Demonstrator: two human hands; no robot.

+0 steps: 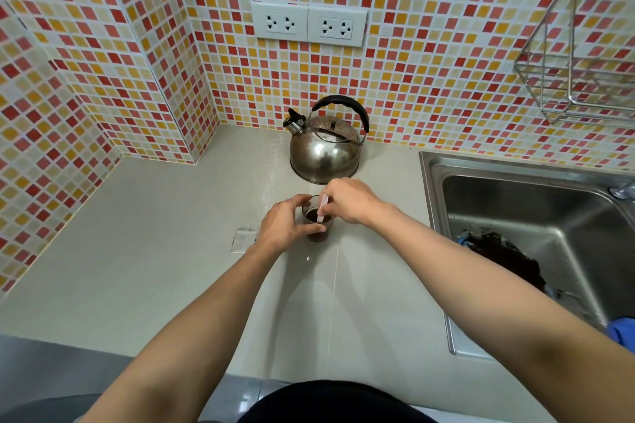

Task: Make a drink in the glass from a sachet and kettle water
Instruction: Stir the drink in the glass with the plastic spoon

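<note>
A small glass (318, 236) of dark brown liquid stands on the grey counter (165, 251). My left hand (287, 225) wraps around its left side. My right hand (347, 201) pinches a pale pink spoon (322, 208) whose lower end dips into the liquid. Behind the glass sits a steel kettle (324, 148) with a black handle, its spout pointing left. An emptied clear sachet (244, 239) lies flat on the counter just left of my left hand.
A steel sink (536, 213) lies to the right, with a dark mass and blue cloth inside. A wire rack (584, 79) hangs on the tiled wall at upper right. Two double sockets (309, 24) are on the wall above the kettle.
</note>
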